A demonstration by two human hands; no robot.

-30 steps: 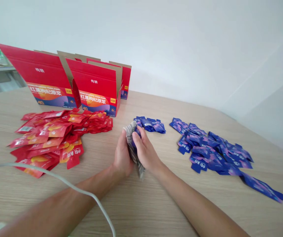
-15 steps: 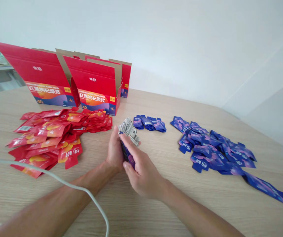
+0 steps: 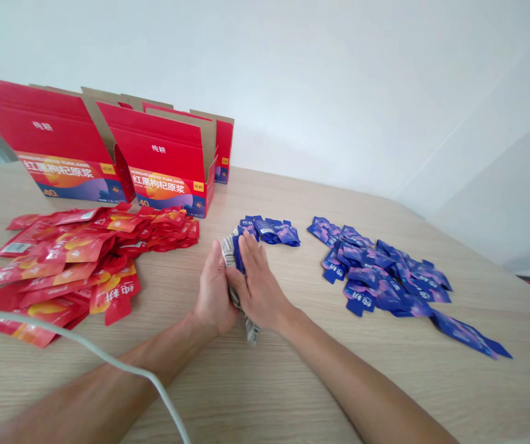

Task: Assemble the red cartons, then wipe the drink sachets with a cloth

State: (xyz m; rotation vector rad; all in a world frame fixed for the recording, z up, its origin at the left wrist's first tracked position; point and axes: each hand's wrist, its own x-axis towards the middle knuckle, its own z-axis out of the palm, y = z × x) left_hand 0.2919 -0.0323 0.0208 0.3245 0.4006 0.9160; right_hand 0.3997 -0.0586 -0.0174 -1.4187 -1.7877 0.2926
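Observation:
Over the table [image 3: 293, 382], both my hands press together around a blue pouch [image 3: 238, 254] and a grey-and-white striped cloth [image 3: 228, 250]. My left hand [image 3: 214, 293] cups the cloth from the left side, its fingers mostly hidden. Flat against the pouch from the right lies my right hand [image 3: 265, 290], fingers together and thumb across the front. A loose end of the cloth hangs below my palms. Just beyond my fingertips is a short row of blue pouches [image 3: 272, 230]. Most of the held pouch is covered.
A heap of red pouches [image 3: 71, 246] lies on the left, with open red cartons [image 3: 163, 154] behind it. More blue pouches [image 3: 380, 274] are spread on the right. A white cable [image 3: 121, 365] crosses near my left forearm.
My right hand has gone from gripping the pouch with bent fingers to lying flat along it. The cloth end now hangs below my hands. The view has shifted slightly right.

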